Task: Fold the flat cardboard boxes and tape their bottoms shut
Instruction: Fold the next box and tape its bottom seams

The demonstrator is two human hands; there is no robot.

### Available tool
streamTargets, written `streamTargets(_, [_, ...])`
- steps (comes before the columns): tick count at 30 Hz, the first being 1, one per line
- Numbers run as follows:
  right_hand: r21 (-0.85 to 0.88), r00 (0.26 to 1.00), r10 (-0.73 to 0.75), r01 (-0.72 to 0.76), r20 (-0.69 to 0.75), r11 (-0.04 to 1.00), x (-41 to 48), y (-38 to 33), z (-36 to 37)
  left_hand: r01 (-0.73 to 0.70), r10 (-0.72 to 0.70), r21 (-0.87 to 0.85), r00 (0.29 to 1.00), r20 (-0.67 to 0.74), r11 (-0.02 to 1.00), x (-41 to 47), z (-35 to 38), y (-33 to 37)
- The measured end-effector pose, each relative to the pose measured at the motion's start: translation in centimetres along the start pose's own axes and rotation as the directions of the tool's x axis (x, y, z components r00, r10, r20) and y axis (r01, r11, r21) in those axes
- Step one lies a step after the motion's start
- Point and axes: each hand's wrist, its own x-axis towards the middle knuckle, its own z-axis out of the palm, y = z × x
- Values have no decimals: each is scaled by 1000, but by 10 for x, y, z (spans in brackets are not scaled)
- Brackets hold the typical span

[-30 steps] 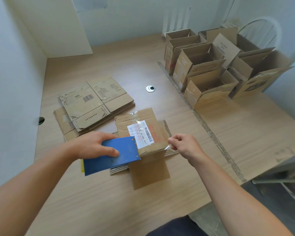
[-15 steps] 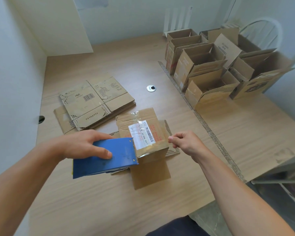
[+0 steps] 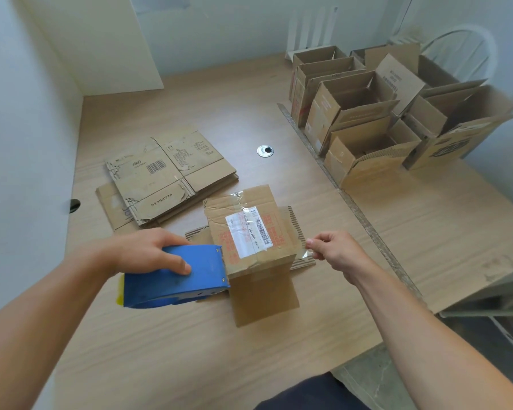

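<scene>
Judging by the desk (image 3: 190,350), the task is partly done: erected boxes (image 3: 362,125) are stood open-topped at the far right, while a stack of flat boxes (image 3: 166,179) lies unfolded at the left. Nearer, an upturned box (image 3: 249,229) is mid-taping, the blue tape dispenser (image 3: 175,276) gripped by the left hand (image 3: 148,255) at its left edge and the clear tape end (image 3: 304,255) pinched by the right hand (image 3: 341,255) just past its right edge.

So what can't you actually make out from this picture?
Head view only:
Tape roll: hidden inside the blue tape dispenser, under the left hand.
Clear tape pinched by the right hand: nearly invisible across the box.
Label text: too small.
Count of the flat boxes: top one covers the rest.
Bottoms of the upright boxes: they stand on them.
</scene>
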Motion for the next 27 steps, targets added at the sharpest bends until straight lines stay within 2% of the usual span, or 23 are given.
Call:
streamTargets(5, [-9,999,40,-40,-19,999,5,4,11,48,-49,-44,999,-20,998,13,6,-10])
streamTargets(9, [-6,993,101,-101,54,995,3,10,23,98,-98,-53,995,-7,994,23,18,-21])
streamTargets(15, [257,949,263,-301,171,918,3,19,51,87,-93,-105,995,-47,991,27,28,-27])
streamTargets(20, [278,934,311,-350,176,894,-8,21,68,95,-97,-47,994,-51,994,29,27,-25])
streamTargets(22, [232,962,260,-274,89,933,-11,23,70,94,-95,-22,994,-52,995,30,27,-24])
streamTargets(24, [45,995,74,-71,-73,996,-11,26,63,105,-104,1,993,-51,995,32,26,-23])
streamTargets(25, [-43,994,-9,5,-107,999,-11,27,58,112,-111,12,993,-48,994,32,25,-23])
streamTargets(27, [-63,997,-61,58,-52,996,-12,30,50,126,-125,15,991,-42,992,33,24,-24])
